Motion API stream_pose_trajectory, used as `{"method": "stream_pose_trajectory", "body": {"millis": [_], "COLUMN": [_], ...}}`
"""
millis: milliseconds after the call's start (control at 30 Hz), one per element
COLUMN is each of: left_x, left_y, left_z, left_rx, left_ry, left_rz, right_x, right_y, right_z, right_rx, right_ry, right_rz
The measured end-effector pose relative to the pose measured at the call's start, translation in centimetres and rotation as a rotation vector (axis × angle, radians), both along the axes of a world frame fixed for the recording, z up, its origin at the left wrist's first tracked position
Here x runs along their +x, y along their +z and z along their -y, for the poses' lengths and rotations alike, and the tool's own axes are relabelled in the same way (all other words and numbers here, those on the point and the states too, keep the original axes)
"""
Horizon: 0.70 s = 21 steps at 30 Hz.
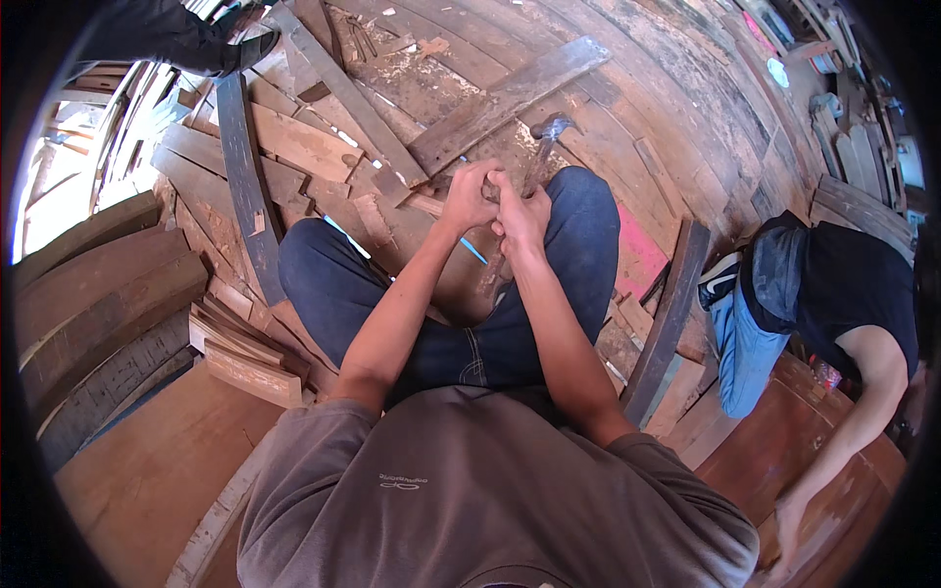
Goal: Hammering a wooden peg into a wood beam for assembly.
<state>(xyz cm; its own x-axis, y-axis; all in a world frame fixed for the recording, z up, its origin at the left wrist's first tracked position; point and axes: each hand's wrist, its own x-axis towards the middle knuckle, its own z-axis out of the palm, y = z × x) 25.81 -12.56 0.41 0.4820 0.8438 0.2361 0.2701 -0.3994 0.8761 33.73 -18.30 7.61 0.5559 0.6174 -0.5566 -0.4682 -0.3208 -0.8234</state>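
Note:
My left hand (470, 200) and my right hand (522, 210) meet above the floor between my bent knees. Fingers on both are curled and closed, touching at the tips; anything pinched between them is hidden. A hammer (552, 128) has its metal head beyond my right hand, beside my right knee. Its wooden handle (491, 281) passes behind or under that hand and shows again nearer me; whether I grip it cannot be told. Just below my hands is a thin light-blue stick (475, 252). A grey, weathered plank (510, 102) lies slantwise past my fingers.
Boards (353, 103) and wood scraps cover the floor ahead. Curved timbers (108, 284) are stacked at left, and a dark beam (669, 318) lies by my right leg. Another person (833, 284) bends down at right; someone's shoe (257, 49) is at far left.

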Motion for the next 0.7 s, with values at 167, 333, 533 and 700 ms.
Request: {"method": "stream_pose_trajectory", "body": {"millis": [167, 333, 533, 700], "left_x": [-0.9, -1.4, -1.6, -2.5], "left_y": [-1.9, -2.1, -0.6, -0.5], "left_z": [-0.4, -0.5, -0.5, -1.0], "left_rx": [0.019, 0.043, 0.023, -0.029], "left_ry": [0.008, -0.008, -0.064, -0.191], "left_rz": [0.038, -0.011, 0.006, 0.035], "right_x": [-0.7, -0.5, -0.7, -1.3], "right_y": [-0.7, -0.8, -0.4, -0.4], "right_z": [-0.4, -0.3, 0.0, 0.4], "right_rx": [-0.049, -0.035, -0.049, -0.048], "right_ry": [0.077, 0.121, 0.136, 0.127], "right_rz": [0.013, -0.017, -0.028, -0.036]}}
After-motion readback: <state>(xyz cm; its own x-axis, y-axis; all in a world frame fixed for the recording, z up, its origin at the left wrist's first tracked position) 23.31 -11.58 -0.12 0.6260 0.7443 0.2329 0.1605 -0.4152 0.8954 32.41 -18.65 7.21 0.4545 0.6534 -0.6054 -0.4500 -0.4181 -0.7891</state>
